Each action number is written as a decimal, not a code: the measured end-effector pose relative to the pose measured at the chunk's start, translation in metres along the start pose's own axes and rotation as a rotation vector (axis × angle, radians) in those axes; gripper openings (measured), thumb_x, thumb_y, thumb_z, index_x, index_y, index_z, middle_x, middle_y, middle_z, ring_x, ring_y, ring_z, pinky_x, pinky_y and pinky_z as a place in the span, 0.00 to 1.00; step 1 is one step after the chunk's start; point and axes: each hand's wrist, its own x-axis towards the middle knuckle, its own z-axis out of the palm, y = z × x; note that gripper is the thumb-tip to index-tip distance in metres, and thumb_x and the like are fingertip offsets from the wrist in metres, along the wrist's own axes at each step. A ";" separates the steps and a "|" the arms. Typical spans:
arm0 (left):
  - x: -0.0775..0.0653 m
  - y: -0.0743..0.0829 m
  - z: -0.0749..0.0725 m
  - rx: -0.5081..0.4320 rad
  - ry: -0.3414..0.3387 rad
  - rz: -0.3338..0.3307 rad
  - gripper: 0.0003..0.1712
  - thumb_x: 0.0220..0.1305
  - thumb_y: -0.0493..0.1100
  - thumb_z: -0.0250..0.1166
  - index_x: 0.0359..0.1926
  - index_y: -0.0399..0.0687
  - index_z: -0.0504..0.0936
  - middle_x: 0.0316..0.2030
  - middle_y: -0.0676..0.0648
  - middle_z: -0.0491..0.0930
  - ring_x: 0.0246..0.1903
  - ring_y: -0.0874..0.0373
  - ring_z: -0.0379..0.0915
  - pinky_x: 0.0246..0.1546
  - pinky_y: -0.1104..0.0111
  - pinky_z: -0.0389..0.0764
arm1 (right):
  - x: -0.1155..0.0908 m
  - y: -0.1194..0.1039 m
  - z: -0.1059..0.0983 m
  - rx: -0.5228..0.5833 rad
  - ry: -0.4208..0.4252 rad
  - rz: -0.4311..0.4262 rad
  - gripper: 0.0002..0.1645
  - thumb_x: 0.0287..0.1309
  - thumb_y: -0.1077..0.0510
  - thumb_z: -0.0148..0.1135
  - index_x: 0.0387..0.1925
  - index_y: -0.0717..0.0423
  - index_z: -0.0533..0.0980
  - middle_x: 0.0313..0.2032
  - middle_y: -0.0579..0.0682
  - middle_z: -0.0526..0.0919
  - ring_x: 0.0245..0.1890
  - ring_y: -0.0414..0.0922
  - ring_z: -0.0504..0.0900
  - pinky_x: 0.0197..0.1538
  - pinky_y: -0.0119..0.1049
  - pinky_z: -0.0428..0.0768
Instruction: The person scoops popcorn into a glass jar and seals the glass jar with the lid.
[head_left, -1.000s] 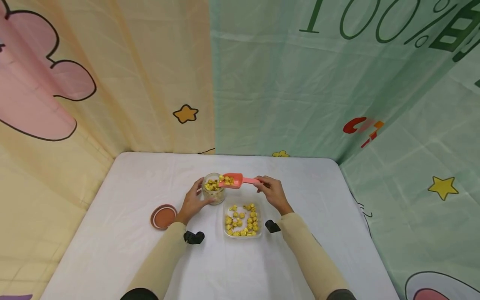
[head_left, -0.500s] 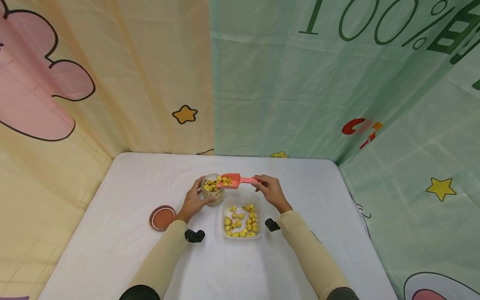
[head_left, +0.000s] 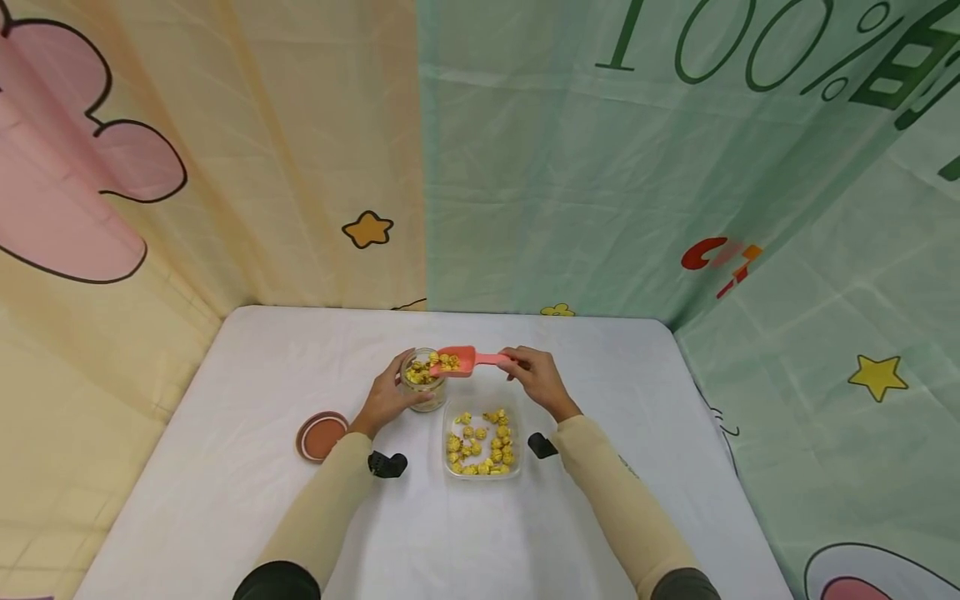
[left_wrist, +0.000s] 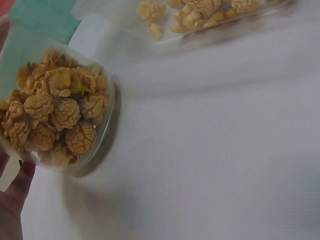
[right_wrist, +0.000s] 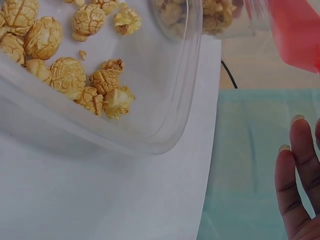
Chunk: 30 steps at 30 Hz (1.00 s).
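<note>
My left hand (head_left: 387, 400) grips a clear glass jar (head_left: 426, 402) from its left side; the jar stands on the table, tilted slightly if at all. Popcorn (left_wrist: 65, 112) fills much of it in the left wrist view. By its handle, my right hand (head_left: 542, 382) holds a pink scoop (head_left: 467, 360), whose front edge lies over the jar's mouth with popcorn on it. In the right wrist view two fingers (right_wrist: 287, 185) of that hand extend away from the scoop. A clear plastic container (head_left: 482, 477) with several popcorn pieces (right_wrist: 69, 77) sits just in front of the jar.
A round brown lid (head_left: 322, 437) lies on the white-covered table (head_left: 420, 533), left of my left forearm. Patterned curtains (head_left: 570, 183) rise behind the table and along both sides. Black wrist devices (head_left: 387, 465) sit at both sleeves.
The scoop and my right hand have shifted slightly left, so the scoop reaches a little further over the jar. The whole view has drifted slightly too. Both holds stay the same.
</note>
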 end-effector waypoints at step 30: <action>-0.002 0.003 -0.002 -0.041 -0.030 -0.027 0.57 0.49 0.52 0.76 0.75 0.54 0.52 0.73 0.40 0.53 0.71 0.42 0.48 0.69 0.47 0.58 | 0.028 -0.023 -0.017 -0.209 -0.192 -0.058 0.11 0.61 0.54 0.61 0.39 0.56 0.83 0.25 0.45 0.79 0.24 0.42 0.75 0.30 0.32 0.78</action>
